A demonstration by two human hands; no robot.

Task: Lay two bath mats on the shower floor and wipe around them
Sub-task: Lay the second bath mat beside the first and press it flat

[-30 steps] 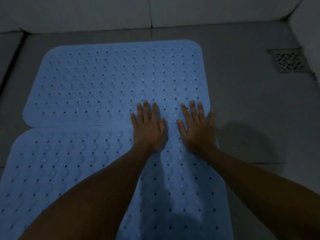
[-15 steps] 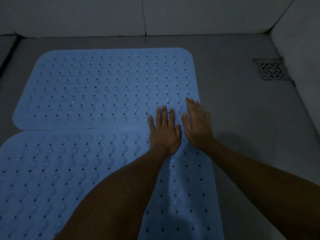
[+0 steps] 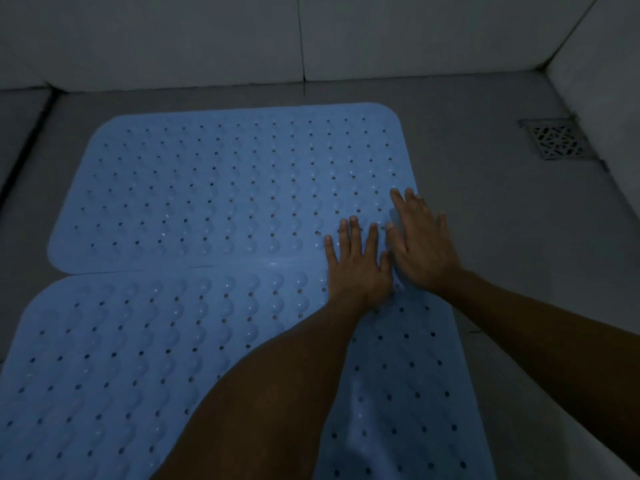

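Two light blue perforated bath mats lie flat on the grey shower floor, long edges meeting. The far mat (image 3: 221, 188) reaches toward the back wall; the near mat (image 3: 114, 362) runs under my arms to the bottom of the view. My left hand (image 3: 356, 265) presses flat with straight fingers across the seam near the mats' right end. Beside it, touching it, my right hand (image 3: 420, 240) lies flat on the far mat's right edge, fingers spread.
A square metal drain grate (image 3: 556, 140) sits in the floor at the right, next to the right wall (image 3: 602, 74). The tiled back wall (image 3: 242, 39) runs across the top. Bare grey floor (image 3: 512, 237) stretches right of the mats.
Both hands slid to the right along the seam and came together; the right hand reached the far mat's right edge. The view also shifted a little.
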